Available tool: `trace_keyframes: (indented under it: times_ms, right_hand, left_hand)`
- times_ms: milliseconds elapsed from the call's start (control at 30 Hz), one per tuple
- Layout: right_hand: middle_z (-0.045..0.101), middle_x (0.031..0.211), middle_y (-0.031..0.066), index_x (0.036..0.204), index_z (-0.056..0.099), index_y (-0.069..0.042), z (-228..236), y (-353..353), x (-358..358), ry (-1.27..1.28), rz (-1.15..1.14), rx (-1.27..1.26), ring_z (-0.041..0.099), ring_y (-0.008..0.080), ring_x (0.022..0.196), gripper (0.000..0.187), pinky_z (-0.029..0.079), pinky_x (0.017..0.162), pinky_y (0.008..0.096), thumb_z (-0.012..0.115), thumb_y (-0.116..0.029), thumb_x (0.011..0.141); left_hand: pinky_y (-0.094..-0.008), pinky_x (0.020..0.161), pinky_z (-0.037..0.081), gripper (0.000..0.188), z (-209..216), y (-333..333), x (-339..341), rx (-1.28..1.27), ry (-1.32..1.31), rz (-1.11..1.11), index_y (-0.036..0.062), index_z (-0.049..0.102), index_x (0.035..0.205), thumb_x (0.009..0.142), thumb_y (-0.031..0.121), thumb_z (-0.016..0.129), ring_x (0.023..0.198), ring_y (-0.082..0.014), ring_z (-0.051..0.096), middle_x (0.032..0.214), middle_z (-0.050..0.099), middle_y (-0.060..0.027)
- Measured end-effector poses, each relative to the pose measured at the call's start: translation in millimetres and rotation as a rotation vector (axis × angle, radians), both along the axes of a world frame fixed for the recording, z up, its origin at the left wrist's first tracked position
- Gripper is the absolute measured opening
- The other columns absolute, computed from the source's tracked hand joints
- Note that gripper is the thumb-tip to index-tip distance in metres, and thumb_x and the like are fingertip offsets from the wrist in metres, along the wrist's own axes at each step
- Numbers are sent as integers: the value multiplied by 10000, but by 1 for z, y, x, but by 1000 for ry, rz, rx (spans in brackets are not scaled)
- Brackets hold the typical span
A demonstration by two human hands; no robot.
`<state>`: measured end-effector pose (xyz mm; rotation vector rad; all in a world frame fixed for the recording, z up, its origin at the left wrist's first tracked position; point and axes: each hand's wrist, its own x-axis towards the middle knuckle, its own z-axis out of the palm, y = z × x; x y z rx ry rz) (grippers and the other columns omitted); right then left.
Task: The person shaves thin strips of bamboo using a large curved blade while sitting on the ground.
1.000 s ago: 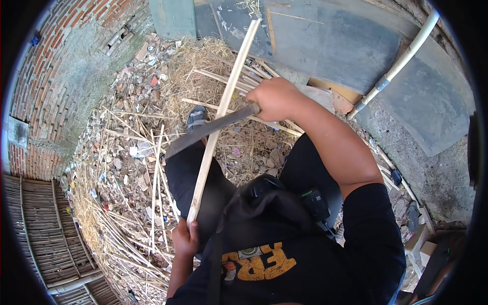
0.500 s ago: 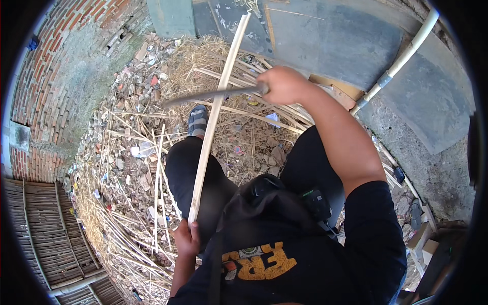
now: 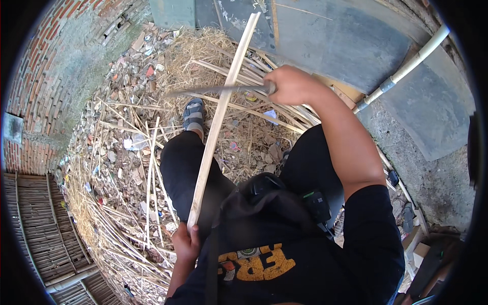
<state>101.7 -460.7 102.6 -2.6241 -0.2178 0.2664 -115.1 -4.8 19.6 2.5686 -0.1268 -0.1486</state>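
Now farther up a pale strip (image 3: 214, 132) slanting over the left leg (image 3: 182, 162) than a second ago, a blade (image 3: 206, 90), clamped in the right hand's (image 3: 292, 85) fingers, leaves clear the stretch nearer the left hand (image 3: 185, 243), whose fingers grip the strip's near end.

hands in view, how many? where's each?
2: the left hand, lower center-left, on the lower end of a pale wooden strip; the right hand, upper center, gripping a long blade. No other hand visible.
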Motion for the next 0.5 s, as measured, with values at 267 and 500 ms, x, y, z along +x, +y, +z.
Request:
trace_keyframes:
  times_ms: [267,500]
  right_hand:
    - [701,898,196,1039,700,-2,-21,-32,27,37,-96,146,671,317,853,360,514,802,396,750,-244,776]
    - [710,891,159,989,725,-71,-9,-1,5,-85,-82,-83,686,342,880,288,539,779,448,692,-209,738]
  left_hand:
    - [-456,484,406,553,-16,1,4,-32,-124,-20,10,460,721,984,487,553,497,-405,544,540,483,-203]
    - [-462,482,409,557,-2,-4,2,-14,-100,-7,21,444,710,981,495,552,508,-428,554,537,486,-209]
